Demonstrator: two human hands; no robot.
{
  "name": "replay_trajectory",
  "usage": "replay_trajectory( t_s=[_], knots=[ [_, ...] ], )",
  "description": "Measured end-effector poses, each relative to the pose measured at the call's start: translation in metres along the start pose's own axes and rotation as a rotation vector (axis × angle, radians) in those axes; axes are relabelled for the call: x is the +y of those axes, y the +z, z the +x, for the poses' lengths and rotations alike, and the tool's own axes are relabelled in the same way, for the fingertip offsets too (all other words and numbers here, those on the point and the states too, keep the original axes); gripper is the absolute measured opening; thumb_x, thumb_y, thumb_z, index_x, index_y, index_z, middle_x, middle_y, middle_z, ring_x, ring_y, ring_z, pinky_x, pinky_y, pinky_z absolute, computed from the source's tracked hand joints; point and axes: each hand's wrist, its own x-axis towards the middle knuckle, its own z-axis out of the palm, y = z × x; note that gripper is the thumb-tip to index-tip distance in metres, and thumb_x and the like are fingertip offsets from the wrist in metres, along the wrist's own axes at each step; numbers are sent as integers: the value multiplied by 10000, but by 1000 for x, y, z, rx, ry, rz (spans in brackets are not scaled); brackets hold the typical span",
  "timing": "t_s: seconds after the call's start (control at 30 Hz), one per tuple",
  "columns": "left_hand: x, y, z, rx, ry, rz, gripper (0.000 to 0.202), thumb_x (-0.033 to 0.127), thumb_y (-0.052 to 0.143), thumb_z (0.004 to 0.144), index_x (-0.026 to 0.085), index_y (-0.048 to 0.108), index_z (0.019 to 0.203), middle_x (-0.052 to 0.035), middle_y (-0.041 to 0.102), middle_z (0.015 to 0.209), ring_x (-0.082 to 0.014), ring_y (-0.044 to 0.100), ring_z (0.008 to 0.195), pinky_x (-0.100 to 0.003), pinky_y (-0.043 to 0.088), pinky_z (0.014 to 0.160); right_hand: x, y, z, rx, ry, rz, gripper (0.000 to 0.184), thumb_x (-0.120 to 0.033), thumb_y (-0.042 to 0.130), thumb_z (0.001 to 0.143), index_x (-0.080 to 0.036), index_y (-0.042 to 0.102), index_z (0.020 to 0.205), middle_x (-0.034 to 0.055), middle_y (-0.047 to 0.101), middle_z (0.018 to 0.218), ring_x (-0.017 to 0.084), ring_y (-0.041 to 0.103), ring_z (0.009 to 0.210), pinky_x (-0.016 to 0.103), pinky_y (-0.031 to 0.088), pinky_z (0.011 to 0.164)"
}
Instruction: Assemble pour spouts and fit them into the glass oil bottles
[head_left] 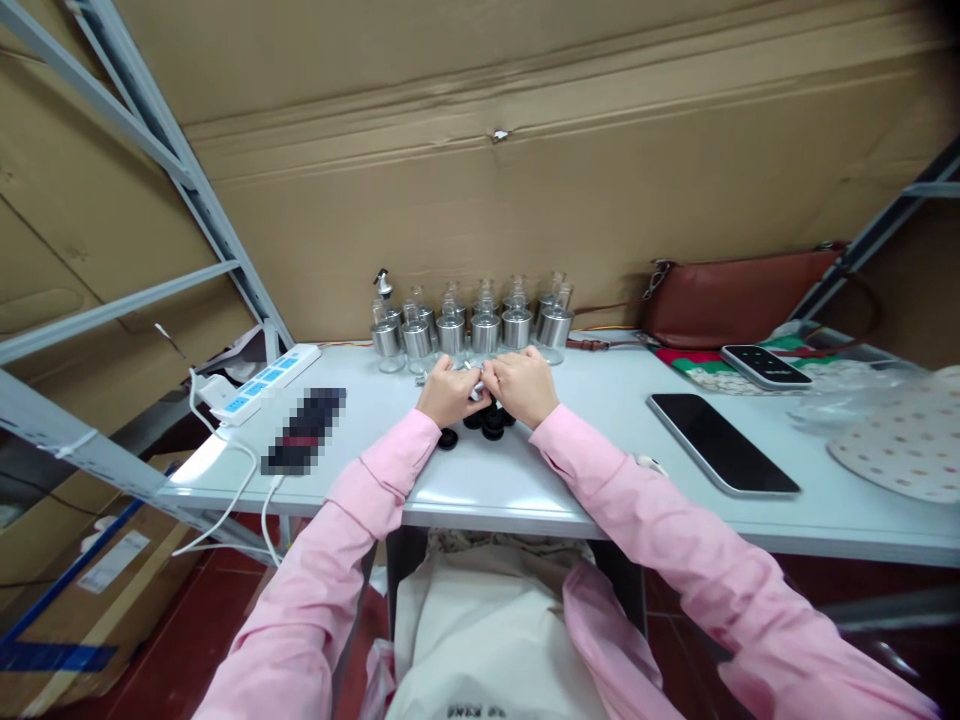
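Observation:
Both of my hands meet over the middle of the table, fingers curled and closed. My left hand (448, 390) and my right hand (525, 385) pinch a small silvery piece (476, 391) between them; fingers cover most of it. Just below them lie several round black caps (492, 430), one of which, a black cap (448, 438), sits apart to the left. Behind the hands stand two rows of clear glass bottles with metal sleeves (485, 330). A black and silver pourer top (383, 283) tops the bottle at the back left. More small silvery parts lie partly hidden by my left hand.
On the left are a white power strip (262, 383) with cables and a blurred dark device (306, 430). To the right lie a phone (720, 443), a smaller dark-faced device (765, 367), a brown bag (739, 300) and a dotted item (904, 440). Cardboard (450, 200) closes the back.

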Motion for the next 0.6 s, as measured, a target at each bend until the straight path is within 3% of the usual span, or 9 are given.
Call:
replay_trajectory(
  t_s=[0.13, 0.27, 0.43, 0.6],
  knots=[
    [-1, -1, 1, 65, -27, 14, 178, 284, 462, 782, 193, 452, 630, 25, 540, 495, -129, 442, 455, -314, 310, 659, 7, 0, 3, 57, 160, 308, 410, -280, 302, 907, -162, 586, 637, 44, 578, 646, 143, 517, 633, 279, 316, 644],
    [-8, -2, 0, 117, -109, 13, 221, 301, 459, 794, 202, 419, 600, 40, 482, 452, -123, 363, 438, -312, 309, 660, 39, -5, 8, 187, 332, 467, 341, -303, 383, 866, -155, 651, 716, 67, 579, 810, 166, 540, 803, 277, 386, 763],
    [-12, 1, -2, 121, -154, -9, 236, 321, 470, 796, 205, 414, 598, 31, 477, 463, -130, 327, 463, -317, 308, 656, 83, -7, 5, -212, 535, 462, 231, -270, 518, 755, -142, 709, 736, 37, 660, 709, 155, 564, 711, 248, 408, 705],
    [-13, 4, -3, 93, -189, -15, 232, 322, 488, 794, 204, 420, 606, 25, 479, 484, -133, 320, 481, -319, 315, 664, 92, -6, 1, -298, 659, 339, 216, -202, 497, 734, -129, 700, 710, 37, 686, 659, 131, 597, 649, 207, 416, 655]
  ],
)
